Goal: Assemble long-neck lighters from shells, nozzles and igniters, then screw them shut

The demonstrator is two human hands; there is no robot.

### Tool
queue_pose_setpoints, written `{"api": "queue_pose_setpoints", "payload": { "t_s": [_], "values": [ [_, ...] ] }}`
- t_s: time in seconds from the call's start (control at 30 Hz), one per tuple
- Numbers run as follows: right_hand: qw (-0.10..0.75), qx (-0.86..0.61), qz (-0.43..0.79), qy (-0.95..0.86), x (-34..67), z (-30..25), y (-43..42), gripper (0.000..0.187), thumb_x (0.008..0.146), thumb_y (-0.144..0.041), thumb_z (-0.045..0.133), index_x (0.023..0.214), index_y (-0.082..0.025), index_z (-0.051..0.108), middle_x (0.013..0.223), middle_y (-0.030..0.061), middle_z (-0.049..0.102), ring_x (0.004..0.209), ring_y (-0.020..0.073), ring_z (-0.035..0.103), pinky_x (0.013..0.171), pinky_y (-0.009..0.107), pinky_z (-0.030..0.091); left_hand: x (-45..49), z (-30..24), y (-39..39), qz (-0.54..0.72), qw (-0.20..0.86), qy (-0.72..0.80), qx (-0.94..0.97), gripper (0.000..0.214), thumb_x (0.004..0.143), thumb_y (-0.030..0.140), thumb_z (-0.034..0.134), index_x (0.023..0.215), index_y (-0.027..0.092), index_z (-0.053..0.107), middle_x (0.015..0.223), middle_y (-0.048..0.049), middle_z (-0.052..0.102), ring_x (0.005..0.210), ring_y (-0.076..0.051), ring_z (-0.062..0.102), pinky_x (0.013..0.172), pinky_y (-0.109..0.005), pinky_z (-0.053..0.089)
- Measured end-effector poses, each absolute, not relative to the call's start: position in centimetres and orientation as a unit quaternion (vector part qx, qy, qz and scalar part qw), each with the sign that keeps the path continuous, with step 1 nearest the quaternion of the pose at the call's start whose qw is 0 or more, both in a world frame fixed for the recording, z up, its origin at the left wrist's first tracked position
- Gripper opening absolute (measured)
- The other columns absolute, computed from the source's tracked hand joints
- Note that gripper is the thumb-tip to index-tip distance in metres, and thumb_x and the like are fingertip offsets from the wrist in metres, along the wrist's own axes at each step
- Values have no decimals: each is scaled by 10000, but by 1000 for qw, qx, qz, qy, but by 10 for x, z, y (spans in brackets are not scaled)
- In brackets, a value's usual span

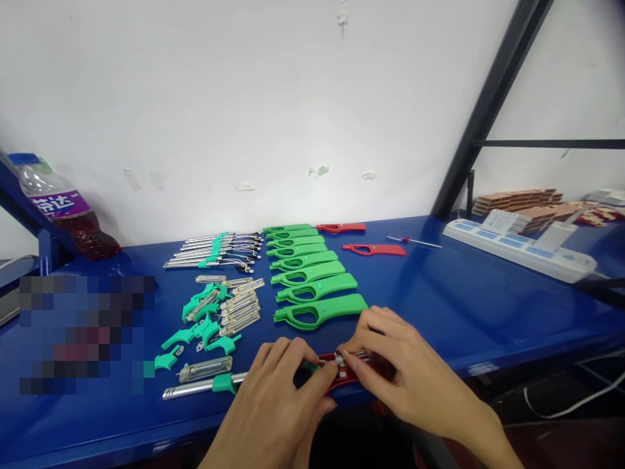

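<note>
Near the front edge of the blue table, my left hand (278, 391) and my right hand (410, 371) work on a red lighter housing (347, 385) with small parts inside. The left fingers are closed on the housing's nearer end, beside a silver lighter tube (188, 390) with a green collar (223, 383). My right thumb and fingers pinch at the inner parts, whose details my fingertips partly hide. Just behind the tube lies a clear fuel tank (208, 369). A green lighter housing (336, 310) lies beyond my right fingers.
Several green housings stand in a column at mid-table, with red housings (375, 250) to their right. Metal tubes with wires (205, 251), clear tanks (240, 309) and green triggers (209, 329) lie left. A screwdriver (415, 242), power strip (517, 251) and bottle (63, 205) sit farther out.
</note>
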State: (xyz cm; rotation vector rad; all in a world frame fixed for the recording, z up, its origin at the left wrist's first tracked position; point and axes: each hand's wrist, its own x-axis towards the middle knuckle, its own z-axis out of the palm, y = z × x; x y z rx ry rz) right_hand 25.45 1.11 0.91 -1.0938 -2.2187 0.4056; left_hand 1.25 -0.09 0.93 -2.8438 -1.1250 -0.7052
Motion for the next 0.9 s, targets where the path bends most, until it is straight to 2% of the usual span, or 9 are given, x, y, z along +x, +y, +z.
{"api": "queue_pose_setpoints", "payload": {
  "t_s": [0.43,0.9],
  "values": [
    [316,-414,158,-838,255,9,11,160,1071,-158,591,978,-247,685,933,1,627,874,194,568,820,370,420,11,8,-2,-231,12,-351,-907,331,981,58,627,1260,235,647,1098,-65,686,930,-257,642,777,-381,526],
    [307,-419,151,-841,254,12,11,178,1067,-155,575,990,-248,706,938,17,654,873,206,599,810,372,433,11,12,-1,-217,1,-362,-907,331,994,72,633,1266,255,671,1118,-58,690,939,-258,624,781,-396,551]
  ]
}}
